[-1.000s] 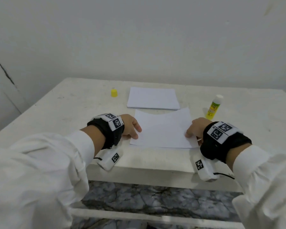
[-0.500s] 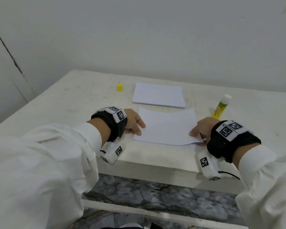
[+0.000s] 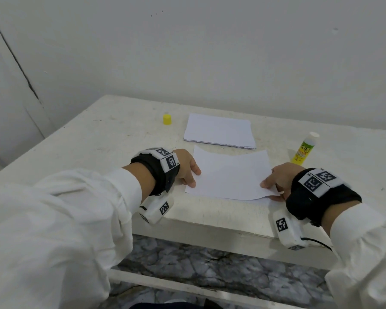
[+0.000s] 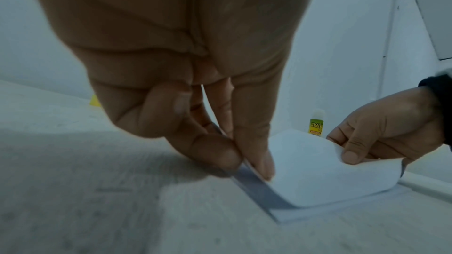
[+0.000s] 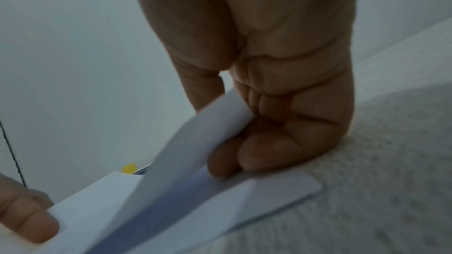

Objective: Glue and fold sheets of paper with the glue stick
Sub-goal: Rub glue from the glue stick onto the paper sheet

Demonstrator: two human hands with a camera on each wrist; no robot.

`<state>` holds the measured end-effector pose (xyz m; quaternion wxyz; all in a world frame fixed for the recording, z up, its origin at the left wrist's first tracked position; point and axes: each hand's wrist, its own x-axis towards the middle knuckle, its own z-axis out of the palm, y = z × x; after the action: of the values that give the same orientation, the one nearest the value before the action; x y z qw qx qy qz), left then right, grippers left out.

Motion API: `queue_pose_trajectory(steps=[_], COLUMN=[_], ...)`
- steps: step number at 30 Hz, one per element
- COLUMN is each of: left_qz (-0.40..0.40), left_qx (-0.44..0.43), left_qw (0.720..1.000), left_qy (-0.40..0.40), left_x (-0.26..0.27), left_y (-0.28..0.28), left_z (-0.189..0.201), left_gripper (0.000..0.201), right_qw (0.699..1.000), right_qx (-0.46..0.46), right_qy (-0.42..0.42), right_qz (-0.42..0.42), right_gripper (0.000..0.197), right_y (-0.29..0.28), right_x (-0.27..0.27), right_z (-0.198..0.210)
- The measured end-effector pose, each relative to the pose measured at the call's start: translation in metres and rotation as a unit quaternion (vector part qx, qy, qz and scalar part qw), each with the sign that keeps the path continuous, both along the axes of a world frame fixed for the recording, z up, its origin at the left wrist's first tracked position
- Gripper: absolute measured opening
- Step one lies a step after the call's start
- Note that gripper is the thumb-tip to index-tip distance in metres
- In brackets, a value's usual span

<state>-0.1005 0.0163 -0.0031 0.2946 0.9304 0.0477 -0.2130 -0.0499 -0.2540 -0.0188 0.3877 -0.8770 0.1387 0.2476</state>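
Fold step in hand: we pinch the sheet on the table at its near corners, left hand and right hand fingers clamped on the raised flap; next, we judge, align edges and crease.

Two hands, left and right, work one sheet of paper on one white table. Also present: one stack of paper (its sheets too thin to count), one uncapped glue stick and one yellow cap.
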Motion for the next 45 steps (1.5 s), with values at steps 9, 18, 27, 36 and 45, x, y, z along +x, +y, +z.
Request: queue_pose_trajectory(steps=[9,18,27,36,45], left_qz=[-0.010,-0.043,-0.065,-0.053,-0.050], left_qx=[0.021,0.078,0.131,0.119,0.119], left_qw=[1.000,0.996,0.989,0.991,0.992], left_qy=[-0.008,-0.009,-0.012,-0.002,0.003], left_x=[-0.005,-0.002,0.007,0.011,0.009], left_y=[0.001,0.000,-0.002,0.000,-0.001], left_z=[0.000,-0.004,-0.005,-0.008,-0.005], left_gripper=[0.045,0.046,0.045,0.040,0.039], right_qw=[1.000,0.988,0.941,0.944,0.949], right_qx=[-0.001,-0.101,-0.220,-0.209,-0.204], right_qy=[-0.004,-0.016,0.007,-0.010,-0.022], right_qz=[0.006,0.116,0.256,0.255,0.239], right_gripper=[0.024,0.023,0.024,0.025,0.028], right_y=[-0.002,0.007,-0.002,-0.010,-0.008], right_x=[0.004,0.000,-0.015,-0.012,-0.016], right_z=[-0.002,0.018,0.043,0.039,0.037])
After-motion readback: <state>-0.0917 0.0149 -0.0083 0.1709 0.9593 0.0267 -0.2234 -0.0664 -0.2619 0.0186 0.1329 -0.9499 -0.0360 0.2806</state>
